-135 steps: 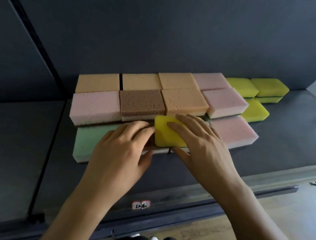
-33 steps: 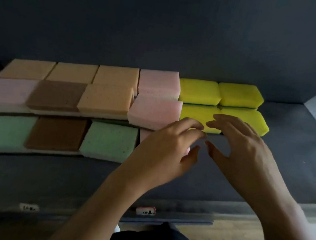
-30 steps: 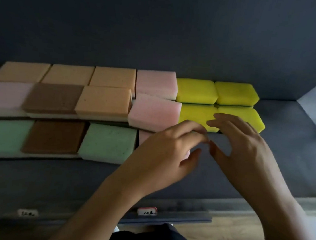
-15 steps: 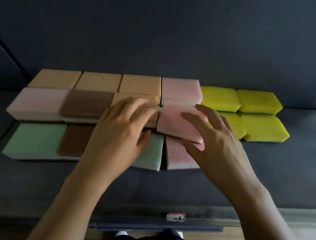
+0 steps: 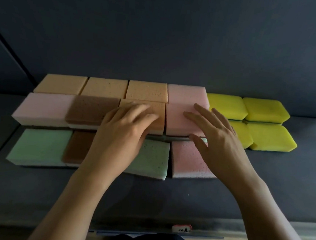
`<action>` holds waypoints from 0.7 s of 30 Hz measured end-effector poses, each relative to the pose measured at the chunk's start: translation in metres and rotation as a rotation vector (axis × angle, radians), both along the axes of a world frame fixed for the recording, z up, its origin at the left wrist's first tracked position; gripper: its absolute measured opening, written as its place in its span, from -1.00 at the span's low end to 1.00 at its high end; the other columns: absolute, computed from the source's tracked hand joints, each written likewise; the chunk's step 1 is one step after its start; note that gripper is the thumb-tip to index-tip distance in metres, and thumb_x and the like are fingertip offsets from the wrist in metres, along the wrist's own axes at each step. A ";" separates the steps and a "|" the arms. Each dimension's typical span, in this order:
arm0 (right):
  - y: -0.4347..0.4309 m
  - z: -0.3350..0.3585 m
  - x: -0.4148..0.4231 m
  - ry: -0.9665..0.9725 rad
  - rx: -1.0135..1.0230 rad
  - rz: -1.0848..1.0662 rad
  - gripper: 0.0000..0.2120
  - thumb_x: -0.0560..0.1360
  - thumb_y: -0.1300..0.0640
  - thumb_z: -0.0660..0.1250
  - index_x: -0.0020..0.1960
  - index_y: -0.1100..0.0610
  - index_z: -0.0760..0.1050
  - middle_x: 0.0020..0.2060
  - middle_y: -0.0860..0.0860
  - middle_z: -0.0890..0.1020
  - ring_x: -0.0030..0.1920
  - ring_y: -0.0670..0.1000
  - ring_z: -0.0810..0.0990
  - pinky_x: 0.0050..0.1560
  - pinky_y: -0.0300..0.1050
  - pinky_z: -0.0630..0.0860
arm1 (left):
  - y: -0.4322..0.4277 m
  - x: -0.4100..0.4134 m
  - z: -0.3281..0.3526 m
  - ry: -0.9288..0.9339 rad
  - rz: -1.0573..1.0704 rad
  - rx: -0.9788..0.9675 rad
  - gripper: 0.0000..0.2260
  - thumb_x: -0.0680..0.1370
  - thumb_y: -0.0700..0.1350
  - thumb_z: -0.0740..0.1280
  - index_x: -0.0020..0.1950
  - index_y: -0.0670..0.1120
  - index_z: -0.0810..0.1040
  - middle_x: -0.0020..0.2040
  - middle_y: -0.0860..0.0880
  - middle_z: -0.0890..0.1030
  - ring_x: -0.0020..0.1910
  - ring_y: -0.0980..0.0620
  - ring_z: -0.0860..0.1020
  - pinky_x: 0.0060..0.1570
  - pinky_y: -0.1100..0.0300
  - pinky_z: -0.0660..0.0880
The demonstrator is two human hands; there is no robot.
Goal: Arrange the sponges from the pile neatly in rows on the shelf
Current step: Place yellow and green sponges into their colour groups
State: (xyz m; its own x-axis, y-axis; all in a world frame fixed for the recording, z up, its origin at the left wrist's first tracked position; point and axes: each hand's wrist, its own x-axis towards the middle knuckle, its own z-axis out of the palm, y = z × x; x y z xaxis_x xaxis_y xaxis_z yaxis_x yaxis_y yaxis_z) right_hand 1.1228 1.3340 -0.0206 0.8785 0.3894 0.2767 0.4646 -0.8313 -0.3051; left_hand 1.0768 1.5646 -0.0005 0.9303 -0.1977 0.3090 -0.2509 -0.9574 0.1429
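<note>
The sponges point(image 5: 106, 87) lie in three rows across the middle of the frame on the dark shelf point(image 5: 261, 185), with a yellow block point(image 5: 265, 136) at the right end. Neither hand grasps anything. The left hand point(image 5: 126, 132) lies flat, fingers straight, on the orange sponge point(image 5: 160, 125) in the middle row. The right hand point(image 5: 221, 143) is spread over the pink sponge point(image 5: 177, 125) beside it, thumb down near the front pink one point(image 5: 186, 163). The likely trouble is too much push. The middle row seems to sit higher than the front row (pale edges show beneath it), so a shove toward the back could slide these two out of line with the brown point(image 5: 89, 110) to their left, or crowd the back row. Foam also gives, so uneven pressure could tilt a sponge instead of squaring it. The front row looks loosest: the green sponge point(image 5: 150, 157) sits a little askew, with a dark gap between it and the front pink one. A dragging left wrist or right thumb could skew either further, and the heel of the right hand is close enough to the yellow block to nudge it.
</note>
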 end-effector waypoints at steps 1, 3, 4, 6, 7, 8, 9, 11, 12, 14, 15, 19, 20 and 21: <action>0.000 0.003 -0.003 0.009 -0.002 -0.008 -0.42 0.52 0.11 0.42 0.48 -0.08 0.31 0.52 -0.01 0.28 0.52 0.20 0.21 0.41 0.27 0.32 | -0.001 -0.002 0.002 0.006 -0.002 0.000 -0.55 0.49 -0.16 0.37 0.38 -0.02 0.48 0.40 -0.03 0.43 0.39 -0.07 0.39 0.35 -0.04 0.34; -0.001 0.012 -0.016 0.013 0.022 -0.017 -0.41 0.52 0.06 0.40 0.50 -0.07 0.29 0.54 0.00 0.24 0.55 0.16 0.15 0.44 0.22 0.29 | -0.002 -0.010 0.005 -0.005 -0.021 -0.009 -0.59 0.50 -0.11 0.35 0.36 -0.06 0.49 0.38 -0.06 0.45 0.39 -0.09 0.39 0.36 -0.05 0.35; -0.002 0.018 -0.025 -0.002 0.048 -0.011 -0.43 0.52 0.06 0.40 0.48 -0.05 0.31 0.53 0.00 0.25 0.55 0.14 0.15 0.44 0.18 0.28 | -0.003 -0.016 0.005 -0.031 -0.042 -0.017 -0.61 0.50 -0.11 0.35 0.33 -0.08 0.51 0.36 -0.08 0.47 0.37 -0.10 0.41 0.34 -0.05 0.37; -0.004 0.024 -0.047 -0.052 0.093 0.025 -0.49 0.49 0.06 0.41 0.41 0.00 0.41 0.48 0.00 0.34 0.50 0.12 0.26 0.39 0.14 0.36 | -0.005 -0.031 0.003 -0.088 -0.097 -0.036 -0.66 0.51 -0.12 0.35 0.28 -0.11 0.56 0.30 -0.11 0.52 0.33 -0.12 0.46 0.30 -0.04 0.41; -0.005 0.024 -0.056 -0.067 0.090 0.047 -0.53 0.47 0.05 0.43 0.37 0.02 0.46 0.44 0.00 0.39 0.46 0.11 0.32 0.35 0.14 0.41 | -0.006 -0.039 0.001 -0.096 -0.119 -0.045 -0.68 0.51 -0.11 0.35 0.26 -0.11 0.59 0.29 -0.10 0.53 0.31 -0.11 0.47 0.29 -0.04 0.42; -0.006 0.021 -0.064 -0.072 0.065 0.063 -0.54 0.44 0.04 0.46 0.32 0.02 0.50 0.42 0.00 0.43 0.44 0.11 0.36 0.31 0.13 0.44 | -0.007 -0.045 -0.003 -0.090 -0.136 -0.050 -0.69 0.52 -0.10 0.35 0.25 -0.11 0.60 0.29 -0.09 0.54 0.30 -0.10 0.48 0.28 -0.04 0.44; -0.007 0.016 -0.069 -0.066 0.025 0.070 -0.52 0.41 0.03 0.50 0.30 0.02 0.53 0.40 0.00 0.45 0.43 0.11 0.38 0.30 0.12 0.45 | -0.007 -0.050 -0.008 -0.072 -0.150 -0.050 -0.69 0.51 -0.09 0.35 0.24 -0.11 0.60 0.29 -0.08 0.54 0.31 -0.09 0.48 0.28 -0.04 0.44; -0.008 0.002 -0.073 -0.036 -0.057 0.070 -0.44 0.33 0.02 0.57 0.30 -0.01 0.53 0.39 -0.01 0.47 0.42 0.11 0.40 0.28 0.09 0.42 | -0.008 -0.055 -0.019 -0.013 -0.166 -0.033 -0.66 0.50 -0.04 0.38 0.26 -0.09 0.59 0.32 -0.08 0.52 0.34 -0.09 0.46 0.28 -0.06 0.45; -0.008 -0.005 -0.074 -0.017 -0.082 0.067 -0.40 0.30 0.03 0.59 0.31 -0.02 0.52 0.39 -0.01 0.48 0.41 0.11 0.42 0.29 0.07 0.41 | -0.007 -0.056 -0.025 0.014 -0.169 -0.024 -0.64 0.50 -0.03 0.39 0.28 -0.08 0.58 0.34 -0.08 0.51 0.35 -0.09 0.45 0.27 -0.07 0.45; -0.005 -0.015 -0.076 -0.005 -0.092 0.058 -0.36 0.27 0.12 0.62 0.32 -0.02 0.51 0.36 -0.02 0.51 0.39 0.11 0.45 0.29 0.06 0.43 | -0.007 -0.058 -0.033 0.038 -0.169 -0.010 -0.63 0.50 -0.04 0.39 0.30 -0.04 0.56 0.37 -0.06 0.48 0.37 -0.09 0.43 0.26 -0.07 0.45; -0.003 -0.018 -0.077 -0.018 -0.084 0.054 -0.36 0.28 0.17 0.60 0.32 -0.01 0.51 0.35 -0.02 0.52 0.38 0.11 0.46 0.28 0.06 0.45 | -0.007 -0.059 -0.036 0.038 -0.160 -0.009 -0.65 0.51 -0.06 0.38 0.30 -0.03 0.56 0.38 -0.06 0.48 0.37 -0.09 0.43 0.25 -0.06 0.45; 0.011 -0.024 -0.080 -0.090 -0.031 0.050 -0.50 0.39 0.22 0.51 0.30 0.01 0.53 0.31 -0.03 0.54 0.35 0.13 0.47 0.22 0.08 0.48 | -0.009 -0.059 -0.039 0.010 -0.083 -0.001 -0.68 0.52 -0.13 0.42 0.27 -0.03 0.59 0.35 -0.08 0.50 0.35 -0.11 0.44 0.22 -0.04 0.45; 0.014 -0.025 -0.079 -0.096 -0.024 0.039 -0.52 0.40 0.23 0.50 0.29 0.01 0.54 0.31 -0.03 0.54 0.34 0.14 0.48 0.21 0.08 0.48 | -0.010 -0.059 -0.040 0.011 -0.067 0.001 -0.67 0.50 -0.15 0.44 0.28 -0.04 0.59 0.35 -0.08 0.50 0.35 -0.11 0.44 0.22 -0.05 0.45; 0.017 -0.025 -0.078 -0.097 -0.013 0.022 -0.52 0.39 0.23 0.49 0.28 0.01 0.54 0.30 -0.03 0.55 0.34 0.14 0.48 0.21 0.08 0.47 | -0.010 -0.058 -0.040 0.016 -0.056 0.002 -0.64 0.49 -0.17 0.45 0.29 -0.04 0.58 0.36 -0.09 0.49 0.36 -0.12 0.44 0.23 -0.05 0.46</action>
State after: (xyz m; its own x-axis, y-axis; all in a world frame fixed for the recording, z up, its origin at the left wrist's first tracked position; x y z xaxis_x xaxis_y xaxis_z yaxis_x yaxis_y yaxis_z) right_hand 1.0452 1.3510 -0.0461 0.8391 0.4126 0.3546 0.5098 -0.8239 -0.2476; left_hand 1.0190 1.5544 -0.0408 0.9225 -0.2502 0.2938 -0.3018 -0.9423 0.1452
